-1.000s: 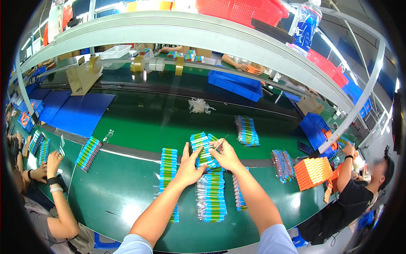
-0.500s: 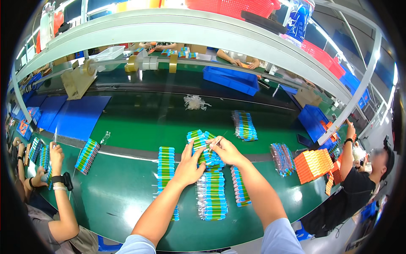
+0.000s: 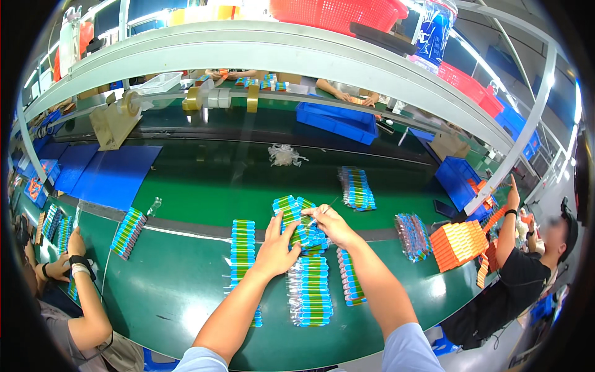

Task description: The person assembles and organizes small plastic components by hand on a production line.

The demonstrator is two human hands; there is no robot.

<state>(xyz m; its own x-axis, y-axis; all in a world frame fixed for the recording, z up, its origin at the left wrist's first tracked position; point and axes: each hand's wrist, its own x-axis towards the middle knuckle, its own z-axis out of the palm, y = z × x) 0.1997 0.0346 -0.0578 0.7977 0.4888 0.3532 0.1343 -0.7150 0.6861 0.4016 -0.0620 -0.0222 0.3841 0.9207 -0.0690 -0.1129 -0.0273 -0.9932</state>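
A jumbled bundle of slim blue-and-green packets [image 3: 286, 208] lies at the middle of the green table. My left hand [image 3: 273, 247] grips its near left side, thumb and fingers apart around it. At its right side my right hand [image 3: 333, 225] has fingertips pinched together; a thin line shows by them, too fine to name. Directly below is a neat column of the same packets in clear wrap [image 3: 311, 291]. Another packet column [image 3: 242, 251] stands left of my left forearm, partly hidden by it. A third packet row [image 3: 351, 279] runs beside my right forearm.
Farther off lie a packet stack [image 3: 357, 188] and crumpled clear film [image 3: 285, 155]. To the right are a wrapped packet pile [image 3: 413, 237], orange stacks [image 3: 458, 243] and a blue bin [image 3: 458, 183]. Co-workers sit on both sides. A metal shelf frame [image 3: 266, 46] crosses overhead.
Both my hands stay at the bundle, with only a slight shift of the fingers. The co-worker at right has raised a strip of orange pieces; the left co-worker's hand has lowered.
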